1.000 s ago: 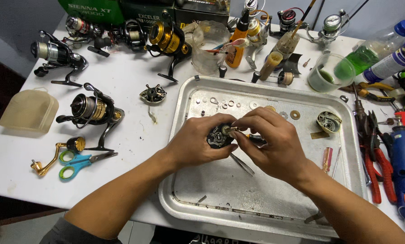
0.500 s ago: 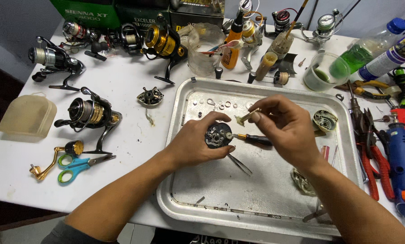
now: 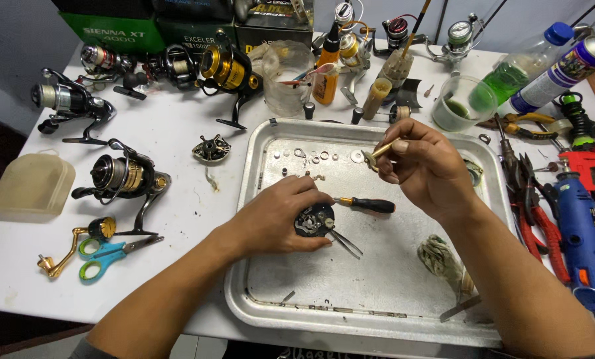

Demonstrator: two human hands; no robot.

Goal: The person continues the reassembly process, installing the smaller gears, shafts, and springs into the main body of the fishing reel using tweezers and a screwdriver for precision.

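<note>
The right hand has lifted away from the black reel part, carrying a small brass piece, and a cloth rag now shows beneath its wrist.

My left forearm comes up from the near-left corner of the desk, angled toward the middle, wrist fairly straight. My left hand sits low, palm down, knuckles up, fingers curled in with the thumb tucked under at the near side, tips closed round something small. My right forearm runs in from the near-right corner, climbing steeply toward the far edge, wrist bent a little inward. My right hand is raised higher than the left, back of the hand toward me, thumb and forefinger pinched together at the far-left tip, the other fingers folded loosely beneath. Both hands are apart, not touching.
</note>
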